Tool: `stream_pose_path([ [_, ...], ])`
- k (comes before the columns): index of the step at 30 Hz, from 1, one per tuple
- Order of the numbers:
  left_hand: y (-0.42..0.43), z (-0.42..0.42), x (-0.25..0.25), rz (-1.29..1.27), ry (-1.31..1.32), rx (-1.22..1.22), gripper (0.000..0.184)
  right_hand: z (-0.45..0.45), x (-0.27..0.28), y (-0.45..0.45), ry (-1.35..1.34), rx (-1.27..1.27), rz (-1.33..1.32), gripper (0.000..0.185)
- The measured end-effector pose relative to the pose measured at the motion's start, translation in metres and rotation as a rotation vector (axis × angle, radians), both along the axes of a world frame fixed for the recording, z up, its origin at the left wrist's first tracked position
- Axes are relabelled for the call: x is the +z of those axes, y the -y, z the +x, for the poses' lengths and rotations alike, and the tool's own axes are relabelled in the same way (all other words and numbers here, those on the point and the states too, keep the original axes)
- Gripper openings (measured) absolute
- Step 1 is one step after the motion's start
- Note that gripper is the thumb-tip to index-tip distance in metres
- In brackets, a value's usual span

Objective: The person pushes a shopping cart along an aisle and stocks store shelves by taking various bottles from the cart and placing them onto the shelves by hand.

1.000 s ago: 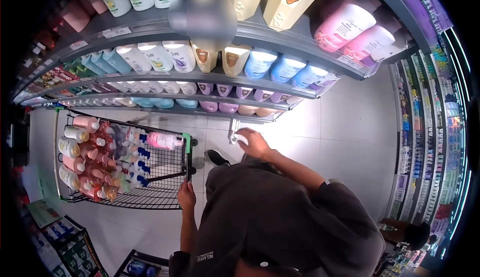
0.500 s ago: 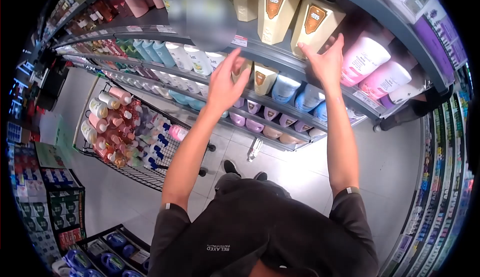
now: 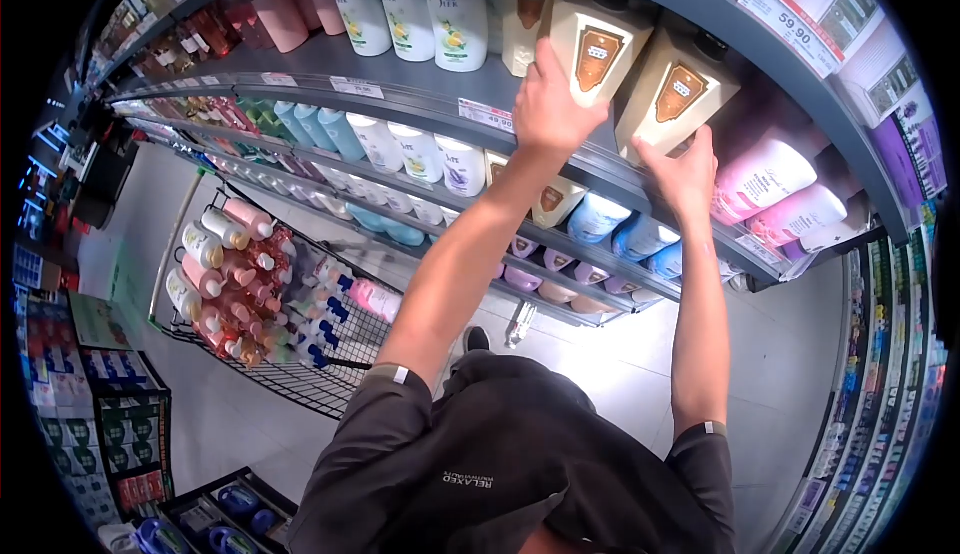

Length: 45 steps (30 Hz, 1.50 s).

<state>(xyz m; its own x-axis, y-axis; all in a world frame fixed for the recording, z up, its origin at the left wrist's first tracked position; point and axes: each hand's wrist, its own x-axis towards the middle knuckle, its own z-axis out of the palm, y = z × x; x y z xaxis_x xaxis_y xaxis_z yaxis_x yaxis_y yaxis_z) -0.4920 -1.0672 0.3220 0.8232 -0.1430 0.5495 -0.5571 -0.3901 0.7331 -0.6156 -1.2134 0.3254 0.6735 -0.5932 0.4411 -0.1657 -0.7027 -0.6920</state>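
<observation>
My left hand (image 3: 550,104) is closed round the lower part of a cream-coloured bottle (image 3: 597,59) with a brown-and-gold label and a dark top. Just to its right, my right hand (image 3: 687,176) grips the base of a matching cream bottle (image 3: 677,96), thumb on one side and fingers on the other. Both bottles stand at the front of the upper shelf, tilted in this view. Another cream bottle (image 3: 527,16) is partly hidden behind the left one. Beside it are white bottles with yellow-green prints (image 3: 458,19).
Pink bottles (image 3: 765,179) line the shelf to the right. Lower shelves hold white bottles (image 3: 415,152) and blue ones (image 3: 600,219). A wire shopping cart (image 3: 300,384) full of pump bottles is at my left, and boxed goods (image 3: 125,429) stand behind it.
My left hand has moved up and right from in front of the shelf edge onto a cream bottle. My right hand has closed further round its bottle. The view has shifted.
</observation>
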Motion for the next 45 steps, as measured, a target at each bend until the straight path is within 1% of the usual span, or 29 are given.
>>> stream_pose_path([
  [2,-0.019,0.008,-0.006,-0.051,0.097,-0.021,0.089,0.008,0.000,-0.006,0.025,0.049,0.035,0.069],
  [3,-0.027,0.010,-0.004,-0.055,0.078,-0.002,0.080,0.013,-0.002,-0.009,0.020,0.021,0.013,0.069],
  [4,-0.033,0.018,-0.007,-0.094,0.137,-0.028,0.075,0.017,0.000,-0.016,0.036,0.022,-0.004,0.069],
  [7,-0.047,0.030,-0.007,-0.143,0.131,-0.047,0.070,0.030,-0.001,-0.028,0.049,0.025,0.001,0.068],
  [10,-0.054,0.043,-0.011,-0.157,0.093,-0.094,0.087,0.040,0.000,-0.039,0.035,0.005,-0.008,0.069],
  [12,-0.054,0.048,-0.014,-0.164,0.118,-0.087,0.086,0.045,-0.001,-0.045,0.035,0.001,-0.041,0.069],
  [14,-0.053,0.053,-0.019,-0.185,0.144,-0.097,0.091,0.048,-0.001,-0.049,0.048,0.009,-0.051,0.069],
  [17,-0.050,0.056,-0.027,-0.170,0.253,-0.036,0.099,0.050,-0.004,-0.050,0.060,0.030,-0.058,0.069],
  [20,-0.049,0.063,-0.032,-0.133,0.256,-0.010,0.105,0.051,-0.008,-0.047,0.057,0.055,-0.063,0.069],
  [24,-0.046,0.061,-0.033,-0.116,0.359,0.077,0.107,0.053,-0.015,-0.048,0.122,0.080,-0.065,0.069],
  [25,-0.046,0.060,-0.032,-0.113,0.292,0.046,0.108,0.053,-0.014,-0.048,0.114,0.074,-0.077,0.069],
  [28,-0.047,0.058,-0.030,-0.099,0.256,0.033,0.108,0.054,-0.018,-0.043,0.115,0.065,-0.075,0.069],
  [29,-0.050,0.058,-0.028,-0.085,0.151,-0.013,0.110,0.055,-0.024,-0.039,0.124,0.069,-0.020,0.071],
  [30,-0.050,0.058,-0.030,-0.081,0.176,0.027,0.104,0.053,-0.023,-0.040,0.124,0.070,-0.030,0.078],
  [32,-0.055,0.054,-0.031,-0.031,0.291,0.044,0.107,0.039,-0.014,-0.048,0.048,0.056,-0.143,0.083],
  [33,-0.064,0.036,-0.013,-0.071,0.138,-0.099,0.096,0.031,-0.018,-0.049,0.111,0.014,-0.248,0.087],
  [34,-0.060,0.039,-0.027,-0.203,0.370,0.030,0.076,0.022,-0.026,-0.048,0.198,-0.007,-0.326,0.077],
  [36,-0.090,0.034,-0.041,-0.116,0.415,-0.015,0.087,-0.008,-0.044,-0.051,0.371,0.053,-0.348,0.058],
  [37,-0.103,0.033,-0.058,-0.109,0.618,0.007,0.074,-0.027,-0.062,-0.056,0.391,0.077,-0.292,0.052],
  [38,-0.109,0.026,-0.080,-0.359,0.558,-0.058,0.054,-0.045,-0.087,-0.061,0.420,0.100,-0.240,0.046],
  [40,-0.135,-0.014,-0.130,-0.393,0.254,-0.143,0.041,-0.087,-0.153,-0.072,0.145,0.151,-0.115,0.044],
  [42,-0.155,-0.056,-0.192,-0.203,-0.109,-0.195,0.036,-0.129,-0.239,-0.079,-0.227,0.208,0.161,0.044],
  [44,-0.178,-0.104,-0.261,0.062,-0.441,-0.275,0.033,-0.184,-0.328,-0.077,-0.491,0.219,0.247,0.044],
  [45,-0.191,-0.132,-0.294,0.134,-0.564,-0.305,0.035,-0.205,-0.357,-0.075,-0.566,0.225,0.281,0.045],
])
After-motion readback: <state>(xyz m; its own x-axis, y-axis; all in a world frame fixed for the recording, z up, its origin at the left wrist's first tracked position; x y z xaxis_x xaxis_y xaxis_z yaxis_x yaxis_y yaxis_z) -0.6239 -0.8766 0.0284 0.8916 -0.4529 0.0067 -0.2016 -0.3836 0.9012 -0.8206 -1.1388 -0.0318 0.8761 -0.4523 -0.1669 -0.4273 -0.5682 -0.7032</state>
